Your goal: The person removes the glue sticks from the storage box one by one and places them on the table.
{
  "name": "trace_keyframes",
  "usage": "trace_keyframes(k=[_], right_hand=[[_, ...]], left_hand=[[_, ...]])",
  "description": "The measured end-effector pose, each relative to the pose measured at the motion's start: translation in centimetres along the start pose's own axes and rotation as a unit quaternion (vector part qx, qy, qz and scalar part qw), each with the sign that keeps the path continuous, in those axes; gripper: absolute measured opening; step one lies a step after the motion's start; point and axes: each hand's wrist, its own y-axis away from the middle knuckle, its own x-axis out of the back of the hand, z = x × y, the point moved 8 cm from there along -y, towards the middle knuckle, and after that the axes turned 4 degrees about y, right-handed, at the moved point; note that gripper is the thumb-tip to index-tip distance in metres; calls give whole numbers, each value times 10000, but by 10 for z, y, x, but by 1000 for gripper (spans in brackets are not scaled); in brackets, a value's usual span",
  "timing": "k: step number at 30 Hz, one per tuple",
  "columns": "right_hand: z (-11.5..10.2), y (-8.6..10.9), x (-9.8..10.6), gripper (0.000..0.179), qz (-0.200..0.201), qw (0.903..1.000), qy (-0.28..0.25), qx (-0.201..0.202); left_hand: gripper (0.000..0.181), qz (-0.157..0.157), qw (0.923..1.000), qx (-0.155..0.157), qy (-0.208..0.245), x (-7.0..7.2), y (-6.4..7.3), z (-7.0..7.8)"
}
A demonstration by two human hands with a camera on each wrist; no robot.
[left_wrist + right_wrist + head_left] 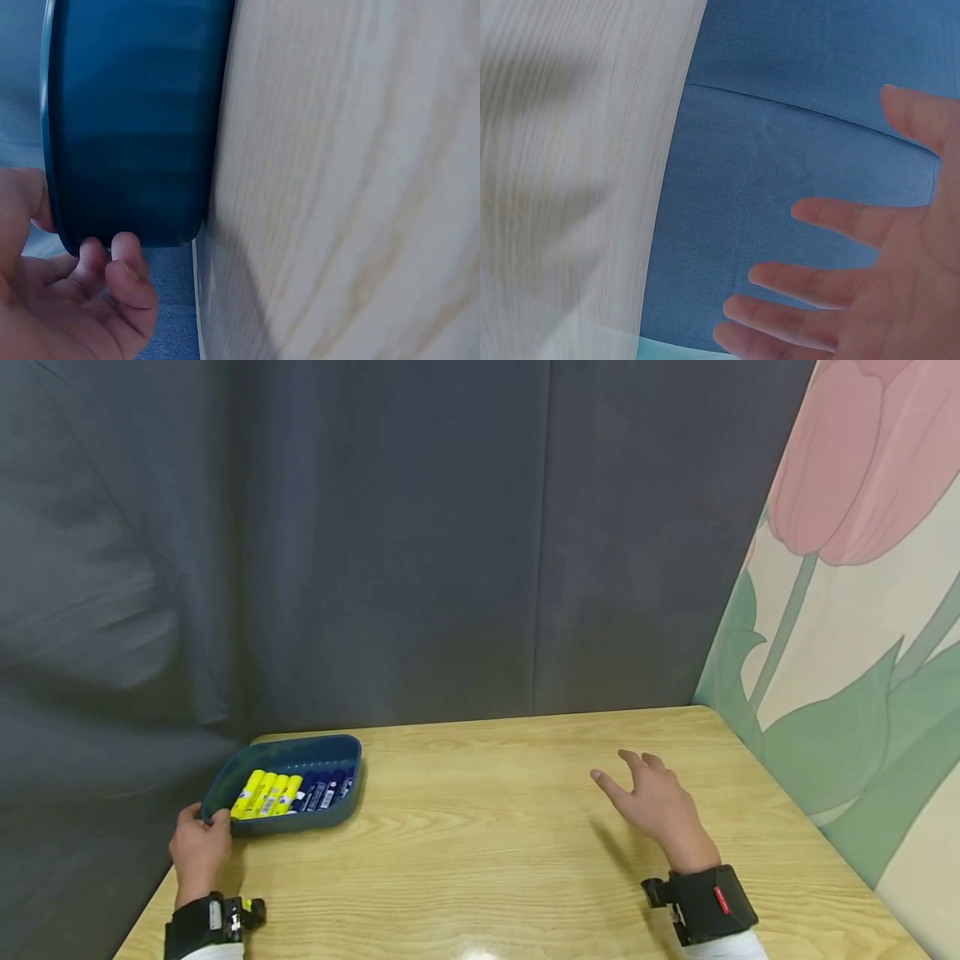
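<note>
A dark blue plastic basket (315,820) rests near the table's far left corner. Inside it lie several yellow glue sticks or markers (267,794) and several dark blue ones (324,790), side by side in a row. My left hand (199,850) grips the basket's near left corner, thumb at the rim and fingers curled below it. In the left wrist view the basket's side wall (135,127) fills the upper left, with the left hand (82,300) at its rim. Over the right part of the table hovers my right hand (660,810), fingers spread, holding nothing.
The light wooden table (465,827) stretches between the hands. Behind it hangs a dark grey-blue curtain (420,552), which also runs down the left side. A wall with painted tulips (862,760) borders the right edge.
</note>
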Motion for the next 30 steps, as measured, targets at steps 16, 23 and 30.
trace_keyframes(k=[16,23,30], right_hand=[[1,3,-5,83,46,9999,-132,-85],[4,3,-7,83,94,9998,-105,-119],[4,9,-8,82,105,9996,-207,-185]], left_hand=[[49,50,9999,-157,-48,-2,-9,-4],[53,-551,9975,-123,-433,-9,-13,-5],[55,-514,9981,-155,-301,-3,-14,-7]])
